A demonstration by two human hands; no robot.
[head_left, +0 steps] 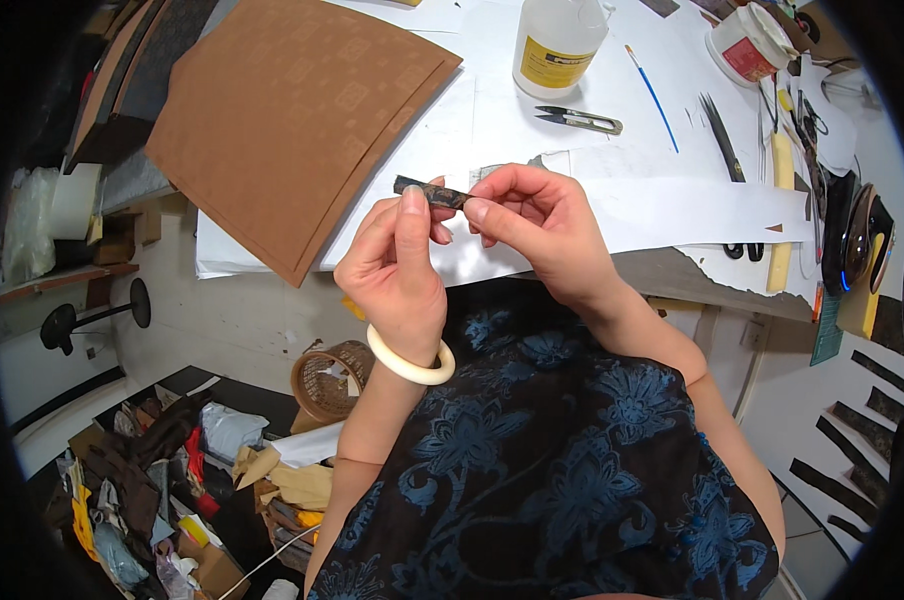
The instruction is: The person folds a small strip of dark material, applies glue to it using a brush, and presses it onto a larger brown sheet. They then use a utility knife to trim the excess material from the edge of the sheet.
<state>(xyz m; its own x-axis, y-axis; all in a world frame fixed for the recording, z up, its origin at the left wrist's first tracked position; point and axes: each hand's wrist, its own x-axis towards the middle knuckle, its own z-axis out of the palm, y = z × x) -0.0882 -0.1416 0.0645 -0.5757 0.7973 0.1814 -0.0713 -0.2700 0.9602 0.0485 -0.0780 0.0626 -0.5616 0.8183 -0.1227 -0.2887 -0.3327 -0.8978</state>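
A short, dark strip (446, 196) with brownish patches is stretched between my two hands above the table's front edge. My left hand (400, 240), with a cream bangle (410, 369) on its wrist, pinches the strip between thumb and fingers, and the strip's left end sticks out past the thumb. The strip's other end lies between the thumb and forefinger of my right hand (540, 220). What the strip is made of I cannot make out. White paper (632, 215) lies on the table just beyond and beside my hands.
Stacked brown patterned sheets (302, 110) lie left. Behind my hands are thread snips (579, 120), a translucent jug (559, 50) and a blue brush (652, 98). Scissors (722, 140), a yellow bar (780, 210) and a white tub (750, 45) stand right. A wicker basket (307, 385) and scraps (152, 490) are below left.
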